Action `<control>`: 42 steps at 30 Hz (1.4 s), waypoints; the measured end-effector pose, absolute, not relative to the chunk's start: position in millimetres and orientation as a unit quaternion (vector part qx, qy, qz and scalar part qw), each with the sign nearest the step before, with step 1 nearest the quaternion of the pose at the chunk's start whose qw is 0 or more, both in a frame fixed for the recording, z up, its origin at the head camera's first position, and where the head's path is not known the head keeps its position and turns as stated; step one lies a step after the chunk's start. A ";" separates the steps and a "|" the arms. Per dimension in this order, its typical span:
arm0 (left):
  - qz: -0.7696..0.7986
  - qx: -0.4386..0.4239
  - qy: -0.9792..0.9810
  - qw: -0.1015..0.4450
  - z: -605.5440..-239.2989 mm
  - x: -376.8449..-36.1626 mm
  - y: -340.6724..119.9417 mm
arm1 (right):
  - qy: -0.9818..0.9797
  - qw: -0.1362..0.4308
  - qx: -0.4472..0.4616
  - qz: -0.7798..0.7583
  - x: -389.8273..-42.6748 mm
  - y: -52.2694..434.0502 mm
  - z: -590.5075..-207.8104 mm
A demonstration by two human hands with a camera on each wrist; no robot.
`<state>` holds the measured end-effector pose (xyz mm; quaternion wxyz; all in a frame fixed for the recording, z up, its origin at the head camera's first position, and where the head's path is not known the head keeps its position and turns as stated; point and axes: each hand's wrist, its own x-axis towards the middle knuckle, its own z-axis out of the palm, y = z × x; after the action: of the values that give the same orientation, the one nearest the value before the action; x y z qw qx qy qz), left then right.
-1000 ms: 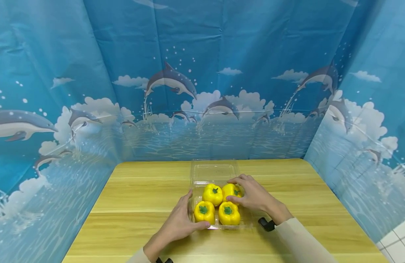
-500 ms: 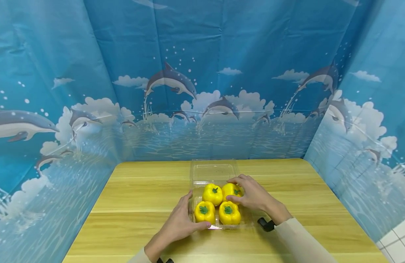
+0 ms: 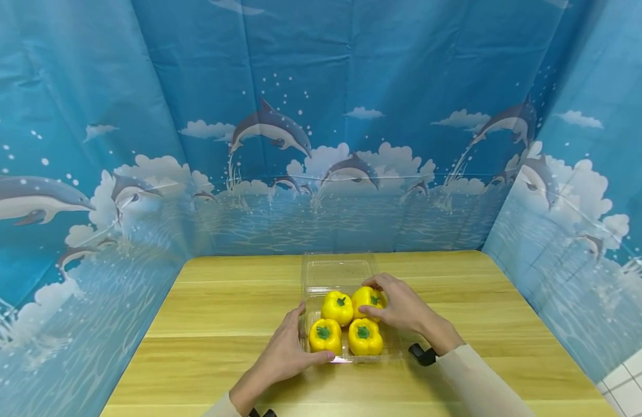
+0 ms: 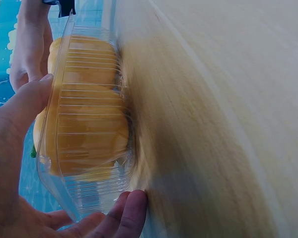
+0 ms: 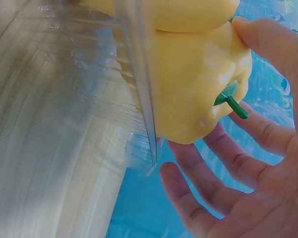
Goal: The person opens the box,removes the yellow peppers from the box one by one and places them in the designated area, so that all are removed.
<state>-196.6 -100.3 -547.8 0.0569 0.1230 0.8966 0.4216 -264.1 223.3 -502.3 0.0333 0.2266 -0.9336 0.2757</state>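
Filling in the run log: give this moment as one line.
left hand: steadies clear tray | right hand: grips far-right yellow pepper | tray: four peppers, lid open | surface: wooden table

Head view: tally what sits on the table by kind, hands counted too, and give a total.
Yellow bell peppers: 4, at
Clear plastic clamshell box, lid open: 1
Hands: 2, left hand gripping the box's near-left edge, right hand holding the far-right pepper
Total: 7
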 end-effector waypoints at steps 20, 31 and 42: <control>0.418 0.122 0.898 0.056 -551.3 -198.2 -101.4 | -0.927 0.063 0.236 0.285 -263.4 225.8 -499.8; 0.421 0.121 0.897 0.054 -548.3 -198.0 -101.1 | -0.923 0.092 0.242 0.286 -263.4 226.7 -494.8; 0.423 0.128 0.895 0.056 -547.2 -195.9 -101.0 | -0.916 0.104 0.244 0.300 -263.5 230.3 -489.0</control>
<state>-195.9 -101.0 -547.2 0.0562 0.1278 0.8954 0.4229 -263.5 230.3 -489.0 0.1040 0.2437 -0.9165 0.2997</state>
